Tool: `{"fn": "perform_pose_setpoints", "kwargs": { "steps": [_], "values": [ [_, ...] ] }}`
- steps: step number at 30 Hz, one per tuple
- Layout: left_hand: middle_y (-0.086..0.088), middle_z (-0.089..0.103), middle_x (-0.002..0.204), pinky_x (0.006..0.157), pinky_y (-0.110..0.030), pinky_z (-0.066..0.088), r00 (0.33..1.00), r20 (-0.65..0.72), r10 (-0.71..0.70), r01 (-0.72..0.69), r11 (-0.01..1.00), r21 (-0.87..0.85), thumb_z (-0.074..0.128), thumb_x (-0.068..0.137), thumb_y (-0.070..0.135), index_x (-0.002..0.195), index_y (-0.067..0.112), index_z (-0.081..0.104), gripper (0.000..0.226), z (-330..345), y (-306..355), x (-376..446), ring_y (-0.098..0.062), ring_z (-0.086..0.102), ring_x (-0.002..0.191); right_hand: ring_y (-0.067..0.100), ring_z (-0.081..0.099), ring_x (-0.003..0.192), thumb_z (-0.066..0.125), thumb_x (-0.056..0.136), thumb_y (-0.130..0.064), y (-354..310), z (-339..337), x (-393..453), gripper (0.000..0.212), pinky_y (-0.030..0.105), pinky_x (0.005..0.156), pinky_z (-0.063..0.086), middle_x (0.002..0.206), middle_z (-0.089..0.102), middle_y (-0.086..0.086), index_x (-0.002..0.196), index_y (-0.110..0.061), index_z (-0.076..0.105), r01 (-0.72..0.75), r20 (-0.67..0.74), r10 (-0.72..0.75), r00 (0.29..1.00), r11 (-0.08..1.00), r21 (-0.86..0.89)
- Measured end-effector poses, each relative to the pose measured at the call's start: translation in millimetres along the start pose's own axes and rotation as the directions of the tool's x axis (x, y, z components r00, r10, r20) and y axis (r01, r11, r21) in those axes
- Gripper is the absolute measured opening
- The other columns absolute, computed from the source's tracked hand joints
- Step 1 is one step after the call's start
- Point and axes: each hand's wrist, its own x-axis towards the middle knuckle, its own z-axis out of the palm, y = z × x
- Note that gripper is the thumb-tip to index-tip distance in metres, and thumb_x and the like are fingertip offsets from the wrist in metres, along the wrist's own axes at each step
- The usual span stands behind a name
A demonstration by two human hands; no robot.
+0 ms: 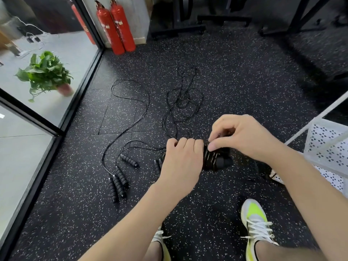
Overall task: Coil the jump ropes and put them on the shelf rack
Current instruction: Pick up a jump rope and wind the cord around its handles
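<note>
Head view: both hands grip a coiled jump rope, left hand clutching, right hand pinching; it lies crosswise. Loose ropes sprawl beyond; white rack right.

Black jump ropes on a black floor flecked white — red extinguishers, white-and-neon-yellow shoes.

floor: black speckled rubber | glass wall: left | extinguishers: two, red, far corner | plant: behind glass
</note>
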Motion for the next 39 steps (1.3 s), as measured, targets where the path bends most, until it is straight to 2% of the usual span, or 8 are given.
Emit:
{"fn": "perform_pose_setpoints", "kwargs": {
  "steps": [9,13,16,20,26,30,35,39],
  "values": [
    [0.004,0.067,0.098,0.088,-0.039,0.035,0.995,-0.103,0.011,-0.023,0.993,-0.116,0.081,0.062,0.018,0.116,0.017,0.061,0.057,-12.9,-0.5,-1.9,-0.023,0.06,0.087,0.015,0.064,0.071,0.084,0.066,-0.027,33.4,-4.9,4.7,0.011,0.029,0.07,0.051,0.08,0.074,0.012,0.071,-0.017,0.08,-0.06,0.032,0.052,0.998,0.936,0.347],
    [0.005,0.067,0.092,0.089,-0.035,0.033,0.974,-0.179,-0.14,0.093,0.964,-0.249,0.084,0.055,0.013,0.114,0.017,0.054,0.066,-21.3,-1.3,-2.9,-0.022,0.063,0.083,0.024,0.054,0.075,0.082,0.076,-0.044,50.2,13.4,4.8,0.034,0.035,0.073,0.044,0.08,0.064,0.02,0.078,-0.011,0.078,-0.144,0.055,0.136,0.989,0.821,0.553],
    [0.004,0.064,0.085,0.082,-0.031,0.029,0.942,-0.185,-0.279,0.222,0.934,-0.281,0.091,0.048,0.013,0.103,0.019,0.045,0.072,-25.3,-5.9,1.0,-0.022,0.06,0.075,0.026,0.047,0.076,0.065,0.097,-0.021,51.6,30.3,3.8,0.021,0.033,0.07,0.038,0.086,0.06,0.017,0.094,-0.002,0.072,-0.184,0.141,0.119,0.983,0.647,0.74],
    [0.006,0.057,0.077,0.076,-0.036,0.029,0.898,-0.114,-0.424,0.4,0.897,-0.189,0.089,0.056,0.013,0.099,0.023,0.035,0.07,-23.0,-9.4,8.4,-0.024,0.058,0.071,0.013,0.046,0.071,0.059,0.092,0.004,38.4,55.4,-2.8,0.03,0.028,0.065,0.037,0.08,0.061,0.003,0.118,-0.009,0.061,-0.231,0.239,0.088,0.967,0.697,0.679],
    [0.0,0.056,0.082,0.072,-0.041,0.04,0.887,-0.135,-0.442,0.424,0.895,-0.141,0.084,0.064,0.018,0.1,0.014,0.048,0.051,-15.9,3.1,15.9,-0.028,0.058,0.073,0.01,0.047,0.065,0.079,0.079,-0.035,19.2,68.9,2.3,0.042,0.026,0.058,0.034,0.08,0.055,0.001,0.109,-0.014,0.059,-0.218,0.174,0.133,0.976,0.528,0.821],
    [0.003,0.062,0.098,0.076,-0.04,0.043,0.945,-0.03,-0.324,0.312,0.928,-0.206,0.081,0.072,0.028,0.117,0.019,0.042,0.06,-19.7,1.8,15.9,-0.026,0.063,0.088,0.012,0.041,0.057,0.076,0.082,-0.033,25.3,67.5,3.9,0.03,0.026,0.05,0.031,0.078,0.046,0.01,0.099,-0.014,0.06,-0.152,-0.006,0.283,0.959,0.533,0.832],
    [0.014,0.058,0.122,0.074,-0.034,0.051,0.951,0.069,-0.302,0.304,0.869,-0.39,0.072,0.081,0.045,0.143,0.047,0.035,0.072,-30.2,-17.3,5.7,-0.017,0.062,0.103,0.011,0.038,0.054,0.071,0.086,-0.039,29.5,49.9,1.9,0.038,0.028,0.05,0.021,0.069,0.047,0.004,0.102,-0.009,0.057,-0.142,-0.001,0.265,0.964,0.521,0.842],
    [0.015,0.059,0.13,0.078,-0.034,0.049,0.941,0.073,-0.331,0.334,0.868,-0.368,0.074,0.085,0.041,0.15,0.043,0.037,0.075,-25.9,-22.6,2.5,-0.015,0.056,0.117,0.017,0.048,0.061,0.051,0.089,-0.073,22.5,54.2,-4.4,0.055,0.032,0.063,0.041,0.067,0.059,0.002,0.096,-0.02,0.061,-0.26,0.005,0.301,0.954,0.813,0.521]
  ]
}}
